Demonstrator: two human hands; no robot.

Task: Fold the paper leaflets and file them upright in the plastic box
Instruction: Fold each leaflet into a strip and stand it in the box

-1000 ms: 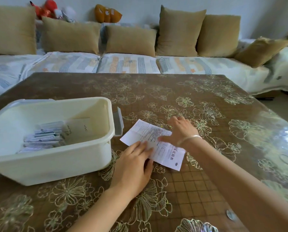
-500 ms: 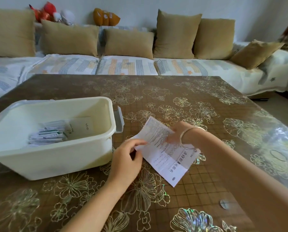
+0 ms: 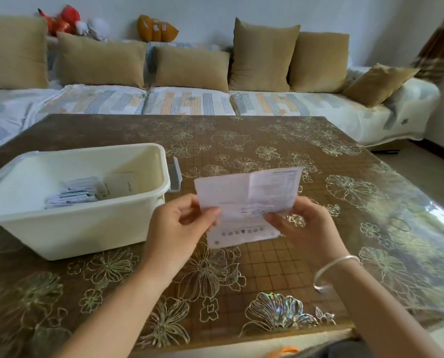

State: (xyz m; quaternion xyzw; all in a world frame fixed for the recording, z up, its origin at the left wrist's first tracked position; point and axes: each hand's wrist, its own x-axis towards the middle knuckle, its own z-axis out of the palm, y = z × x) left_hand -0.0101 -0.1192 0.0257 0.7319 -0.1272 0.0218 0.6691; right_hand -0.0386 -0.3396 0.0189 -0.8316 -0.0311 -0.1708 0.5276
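The print on the leaflet (image 3: 241, 192) in the left grip (image 3: 179, 228) and right grip (image 3: 306, 226) is too blurred to read. The plastic box (image 3: 86, 228) left of them is cut off.

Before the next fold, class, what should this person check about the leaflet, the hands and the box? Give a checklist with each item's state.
1. Grip on the leaflet: left hand and right hand each pinch an edge. Ok.
2. Fold finished: lower part hangs open. Not ok.
3. Edges lined up: cannot tell.
4. The plastic box open on top: ok.
5. Room beside the filed leaflets: ok.
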